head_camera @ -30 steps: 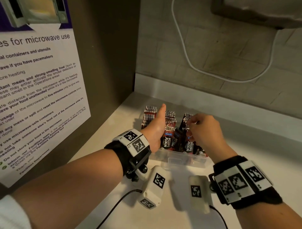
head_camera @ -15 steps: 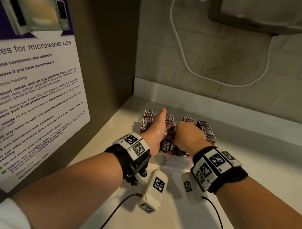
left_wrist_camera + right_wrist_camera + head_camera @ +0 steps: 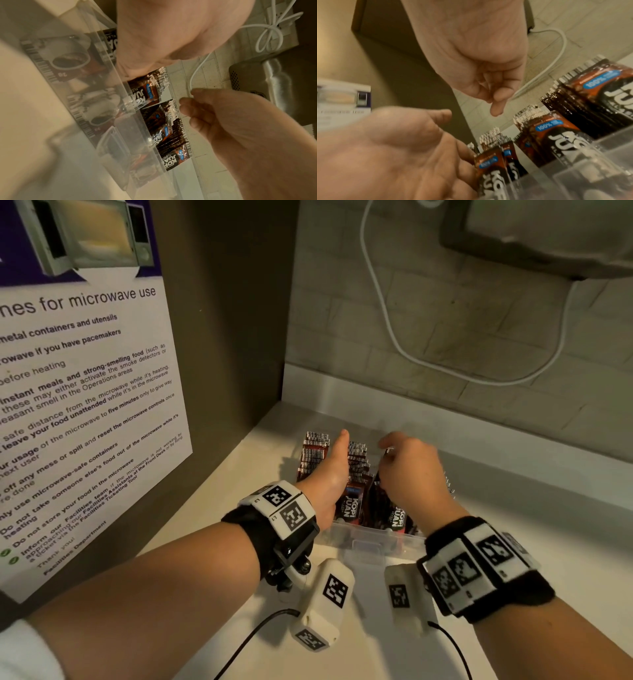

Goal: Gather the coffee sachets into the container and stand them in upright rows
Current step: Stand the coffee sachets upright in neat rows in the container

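Observation:
A clear plastic container (image 3: pixel 373 539) on the white counter holds dark brown coffee sachets (image 3: pixel 352 505) standing upright in several rows. My left hand (image 3: pixel 325 484) reaches into the container between the left rows, thumb straight up and fingers pressing flat against the sachets (image 3: pixel 489 166). My right hand (image 3: pixel 407 474) hovers just above the tops of the middle and right rows with its fingers curled in. The right wrist view shows nothing in that hand (image 3: pixel 471 54). The left wrist view has its fingertips (image 3: pixel 185 106) close to the sachets' tops (image 3: pixel 173 135).
A brown side panel with a microwave notice (image 3: pixel 85 405) closes off the left. Behind the container, a tiled wall carries a hanging white cable (image 3: pixel 394 337). An appliance (image 3: pixel 548 234) sits at the upper right. Bare white counter (image 3: pixel 531 508) extends to the right.
My right hand has lifted off the sachet rows, which it was pressing half a second ago, and shifted slightly right. My left hand has stayed in the container.

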The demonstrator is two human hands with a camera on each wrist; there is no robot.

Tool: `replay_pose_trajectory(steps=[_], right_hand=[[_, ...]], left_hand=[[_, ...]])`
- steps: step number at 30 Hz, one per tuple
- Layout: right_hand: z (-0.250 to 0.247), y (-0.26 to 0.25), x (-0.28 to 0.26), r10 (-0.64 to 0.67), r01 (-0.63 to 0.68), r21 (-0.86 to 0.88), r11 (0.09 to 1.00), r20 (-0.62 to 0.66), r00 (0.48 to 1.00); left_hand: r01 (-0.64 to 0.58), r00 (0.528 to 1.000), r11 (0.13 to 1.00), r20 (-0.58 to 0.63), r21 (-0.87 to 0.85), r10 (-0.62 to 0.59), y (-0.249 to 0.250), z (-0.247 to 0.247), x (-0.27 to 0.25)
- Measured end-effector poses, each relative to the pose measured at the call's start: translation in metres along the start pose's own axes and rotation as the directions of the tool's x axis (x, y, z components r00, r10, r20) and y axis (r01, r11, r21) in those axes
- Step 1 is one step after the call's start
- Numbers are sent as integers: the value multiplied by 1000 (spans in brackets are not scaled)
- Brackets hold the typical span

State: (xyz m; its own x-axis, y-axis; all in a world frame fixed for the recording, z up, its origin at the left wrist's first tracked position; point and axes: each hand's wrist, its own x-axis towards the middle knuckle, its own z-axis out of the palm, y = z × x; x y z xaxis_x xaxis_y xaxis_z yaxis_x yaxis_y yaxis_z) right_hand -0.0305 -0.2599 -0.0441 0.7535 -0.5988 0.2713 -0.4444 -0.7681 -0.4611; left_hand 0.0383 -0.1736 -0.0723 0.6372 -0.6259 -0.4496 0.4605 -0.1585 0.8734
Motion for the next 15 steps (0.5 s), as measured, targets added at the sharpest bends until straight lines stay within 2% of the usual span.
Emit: replay_pose_trajectory(steps=[2, 3, 5, 6, 8, 12, 15], right_hand=[[-8, 5, -4, 116, -107, 155, 982, -49, 992], [-10, 7, -7, 159, -157, 166, 974, -2, 987], [-7, 6, -14, 200, -222, 100, 970, 192, 961], [-4, 4, -17, 207, -236, 76, 969, 277, 938], [1, 1, -20, 194, -239, 79, 968, 369, 909], [11, -6, -17, 185, -255, 89, 963, 471, 862], [17, -8, -15, 205, -289, 103, 952, 489, 848]], left_hand=[[4, 1000, 1000, 11, -20, -3, -2, 1, 7], [10, 1000, 1000, 8, -24, -9, -5, 1, 14], [13, 1000, 1000, 5, -2, -13, -9, 2, 24], [28, 1000, 1000, 7, 11, -28, -8, 2, 23], [47, 999, 998, -5, 30, -47, -4, 2, 16], [66, 998, 993, -27, 95, -64, 9, 3, -9], [78, 997, 994, -15, 81, -77, 13, 2, -16]])
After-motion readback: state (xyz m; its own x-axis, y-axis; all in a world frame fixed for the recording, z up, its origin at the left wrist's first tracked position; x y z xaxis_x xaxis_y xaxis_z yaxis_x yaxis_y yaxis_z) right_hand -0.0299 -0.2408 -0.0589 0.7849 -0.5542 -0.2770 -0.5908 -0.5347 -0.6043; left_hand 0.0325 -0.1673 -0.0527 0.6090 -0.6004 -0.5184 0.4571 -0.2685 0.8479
